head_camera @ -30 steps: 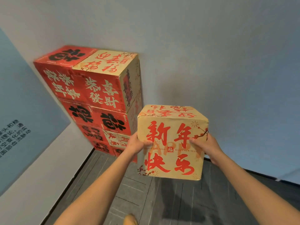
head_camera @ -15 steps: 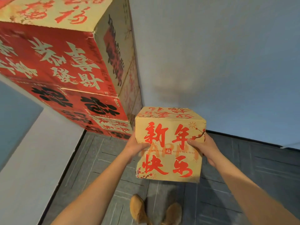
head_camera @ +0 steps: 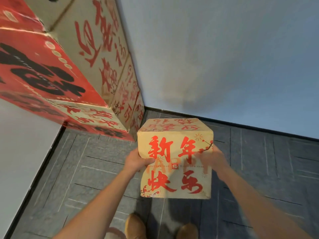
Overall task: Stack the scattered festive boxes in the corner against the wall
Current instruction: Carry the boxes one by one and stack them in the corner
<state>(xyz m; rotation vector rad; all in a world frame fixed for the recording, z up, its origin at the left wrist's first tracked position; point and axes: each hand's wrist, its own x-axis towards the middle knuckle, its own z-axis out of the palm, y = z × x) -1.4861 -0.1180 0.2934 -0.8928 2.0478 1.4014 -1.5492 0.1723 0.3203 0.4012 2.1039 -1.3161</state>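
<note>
I hold a tan festive box (head_camera: pixel 176 163) with red characters in front of me, low over the floor. My left hand (head_camera: pixel 138 160) grips its left side and my right hand (head_camera: pixel 211 158), blurred, grips its right side. A tall stack of red and tan festive boxes (head_camera: pixel 82 87) fills the corner at upper left, against both walls. The held box is just right of the stack's bottom corner, apart from it.
Grey-blue wall (head_camera: pixel 215 57) runs behind, with a dark skirting line along the grey carpet tiles (head_camera: pixel 259 161). A white wall (head_camera: pixel 22 144) is on the left. My two brown shoes (head_camera: pixel 136 226) show at the bottom edge.
The view has tipped down and closed in on the stack. The held box has sunk toward the floor beside the stack's base, both hands still on it.
</note>
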